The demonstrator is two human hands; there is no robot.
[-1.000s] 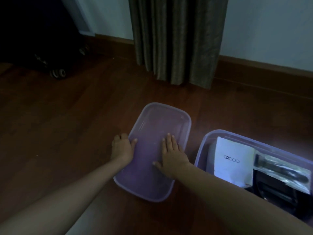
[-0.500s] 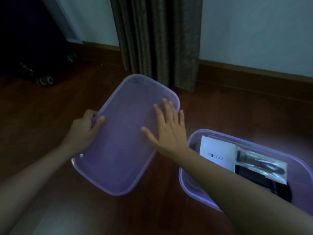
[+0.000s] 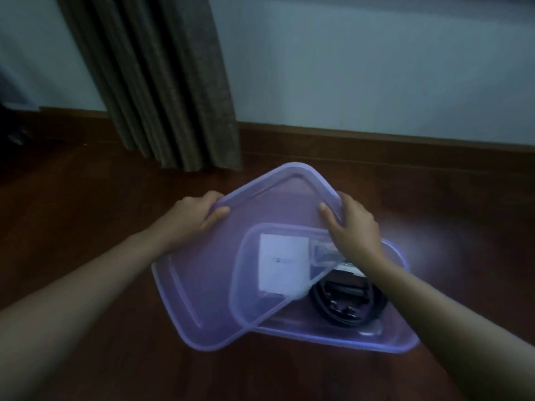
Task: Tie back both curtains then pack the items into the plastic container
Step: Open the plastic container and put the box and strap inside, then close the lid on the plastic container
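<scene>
No legible text, brand, number or sign is recorded. The white card (image 3: 282, 263) inside the plastic container (image 3: 399, 347) bears one small dark printed mark near its centre, seen through the translucent lid (image 3: 202, 285). That mark is too faint and blurred to be read.

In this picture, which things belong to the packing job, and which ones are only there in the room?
Belong to the job:
lid, held by left hand and right hand
plastic container
white booklet, bagged item and black cable inside it
curtain

Only there:
wooden floor
wall
skirting board
</scene>
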